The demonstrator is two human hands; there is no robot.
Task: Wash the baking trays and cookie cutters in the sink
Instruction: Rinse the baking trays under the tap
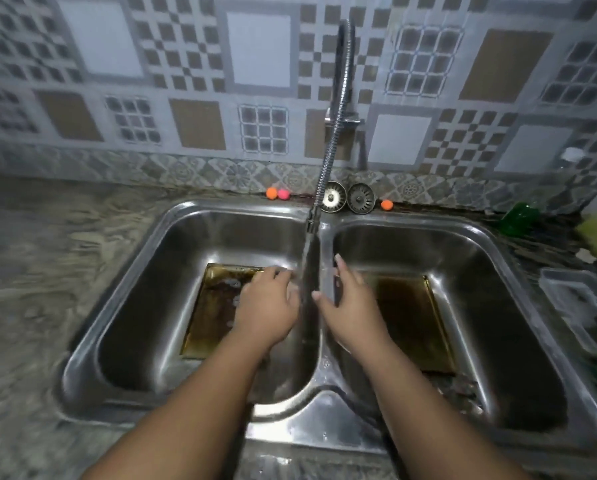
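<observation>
Washing looks barely begun; a stained baking tray point(207, 317) lies in the sink's point(325, 438) nine o'clock basin, a second tray point(411, 317) at three o'clock; left hand point(269, 306) grip loose, right hand point(352, 306) grip wide, both empty by the running water point(307, 289); no cutters visible.

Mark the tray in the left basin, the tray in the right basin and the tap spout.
Left tray point(212, 317): head view, stained floor near its left rim.
Right tray point(411, 323): head view, middle of its floor.
Tap spout point(312, 220): head view, nozzle end.
</observation>
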